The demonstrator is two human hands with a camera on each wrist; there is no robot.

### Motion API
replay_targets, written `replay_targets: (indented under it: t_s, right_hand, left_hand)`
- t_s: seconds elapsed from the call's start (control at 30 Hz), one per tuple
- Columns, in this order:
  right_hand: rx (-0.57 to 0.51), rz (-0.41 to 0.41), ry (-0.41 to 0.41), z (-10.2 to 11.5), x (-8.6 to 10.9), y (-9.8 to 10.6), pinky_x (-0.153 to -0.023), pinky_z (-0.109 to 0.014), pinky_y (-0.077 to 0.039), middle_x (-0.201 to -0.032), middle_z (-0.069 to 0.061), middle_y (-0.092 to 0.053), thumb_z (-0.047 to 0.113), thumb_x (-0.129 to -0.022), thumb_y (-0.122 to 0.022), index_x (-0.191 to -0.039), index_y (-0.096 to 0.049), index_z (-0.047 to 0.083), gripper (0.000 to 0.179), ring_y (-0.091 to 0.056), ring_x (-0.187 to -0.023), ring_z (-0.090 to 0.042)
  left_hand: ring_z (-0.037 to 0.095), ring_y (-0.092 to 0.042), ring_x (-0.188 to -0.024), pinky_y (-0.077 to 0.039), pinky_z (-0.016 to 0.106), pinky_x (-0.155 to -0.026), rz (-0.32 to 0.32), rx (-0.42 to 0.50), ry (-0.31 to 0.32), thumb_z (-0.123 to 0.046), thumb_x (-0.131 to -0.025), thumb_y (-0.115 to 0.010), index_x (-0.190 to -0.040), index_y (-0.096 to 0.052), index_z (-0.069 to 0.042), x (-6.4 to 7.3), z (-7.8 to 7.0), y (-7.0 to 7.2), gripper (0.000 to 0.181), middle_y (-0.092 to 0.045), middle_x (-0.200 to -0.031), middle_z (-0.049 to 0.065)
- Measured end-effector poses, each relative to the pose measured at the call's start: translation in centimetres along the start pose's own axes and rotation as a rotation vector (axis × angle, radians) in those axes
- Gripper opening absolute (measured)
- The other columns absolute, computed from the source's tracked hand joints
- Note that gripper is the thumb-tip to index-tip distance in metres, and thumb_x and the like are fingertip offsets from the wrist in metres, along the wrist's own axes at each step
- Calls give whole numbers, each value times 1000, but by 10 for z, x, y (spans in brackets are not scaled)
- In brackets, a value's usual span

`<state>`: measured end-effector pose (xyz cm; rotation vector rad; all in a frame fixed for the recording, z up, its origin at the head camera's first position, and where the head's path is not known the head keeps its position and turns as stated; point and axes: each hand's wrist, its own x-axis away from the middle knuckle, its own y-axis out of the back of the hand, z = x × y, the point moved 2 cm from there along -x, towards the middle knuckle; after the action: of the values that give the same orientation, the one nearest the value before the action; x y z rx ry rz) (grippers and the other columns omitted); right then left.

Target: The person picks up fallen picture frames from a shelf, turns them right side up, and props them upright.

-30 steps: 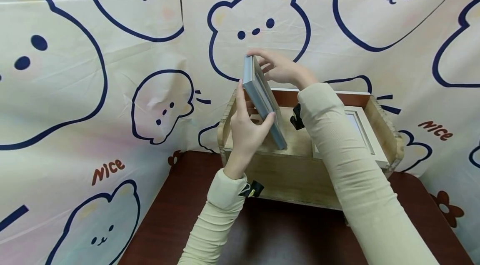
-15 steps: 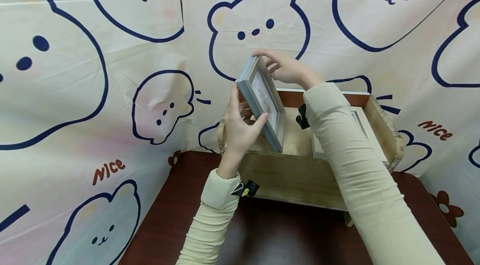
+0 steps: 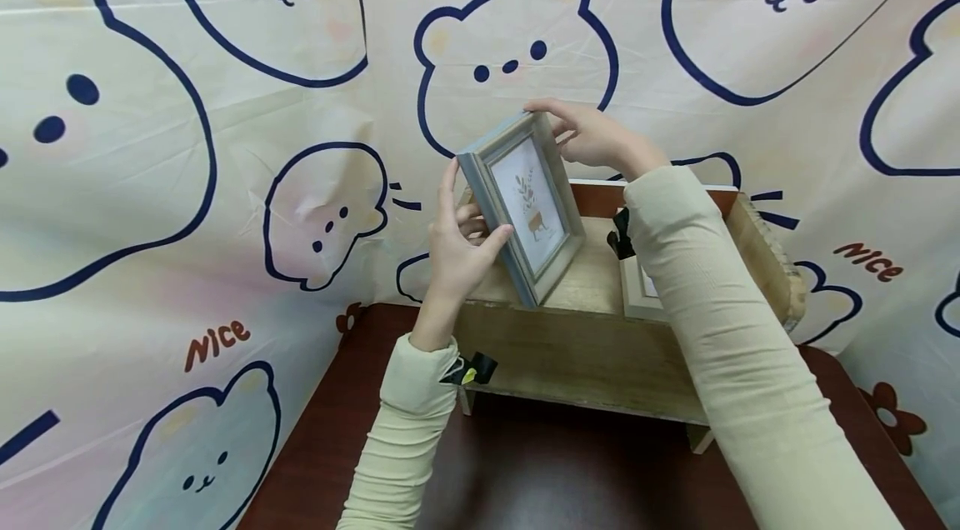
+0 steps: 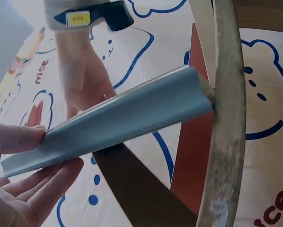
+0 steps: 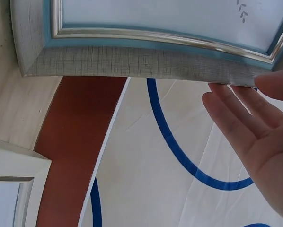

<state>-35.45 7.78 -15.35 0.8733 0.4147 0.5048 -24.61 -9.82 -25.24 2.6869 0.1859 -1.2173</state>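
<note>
A blue-grey picture frame point(image 3: 562, 180) with a plant-and-animal print stands tilted over the left part of a wooden shelf point(image 3: 585, 355). Along its left edge my left hand point(image 3: 461, 251) grips it, thumb on the front and fingers behind. At the top right corner my right hand point(image 3: 596, 138) holds it between thumb and fingers, as the right wrist view shows. The lower corner of the picture frame is at the shelf board; whether it touches cannot be told. In the left wrist view the blue side of the frame point(image 4: 113, 116) lies between thumb and fingers.
A white picture frame point(image 3: 637, 292) lies on the shelf's right part, mostly hidden by my right sleeve point(image 3: 697, 263). The shelf has raised wooden ends point(image 3: 768, 255) and a reddish back strip point(image 3: 600, 201). It stands on a dark red table point(image 3: 322, 430) before a cartoon-printed cloth point(image 3: 300, 113).
The picture frame has turned from nearly edge-on to show its print. My left hand has moved left with its edge, while my right hand has shifted slightly right.
</note>
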Motion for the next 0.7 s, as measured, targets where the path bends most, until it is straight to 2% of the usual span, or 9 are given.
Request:
replay_targets:
  t_s: [0.2, 0.47, 0.7]
  right_hand:
    - [-51, 20, 11, -4, 6, 2, -88, -42, -38, -142, -16, -33, -17, -81, -34, -145, -22, 24, 77, -37, -124, -34]
    - [-76, 18, -33, -8, 12, 3, -90, -46, -42, -146, -10, -26, -15, -83, -37, -145, -21, 28, 78, -36, -126, -33]
    - [-130, 19, -90, -10, 18, 5, -92, -47, -41, -145, -13, -26, -15, -83, -40, -145, -20, 32, 80, -35, -127, -33]
  left_hand:
    - [31, -65, -83, -53, 42, -71, 29, 24, 38, 6, -74, -69, -146, -13, -9, -3, 2, 4, 92, -64, -97, 25]
    - [36, -64, -79, -52, 46, -72, 58, 43, 76, 8, -73, -69, -145, -15, -7, -6, 5, 9, 92, -63, -97, 28]
    - [32, -63, -82, -52, 37, -74, 66, 13, 111, 8, -75, -68, -144, -22, -10, -11, 7, 15, 85, -64, -98, 24]
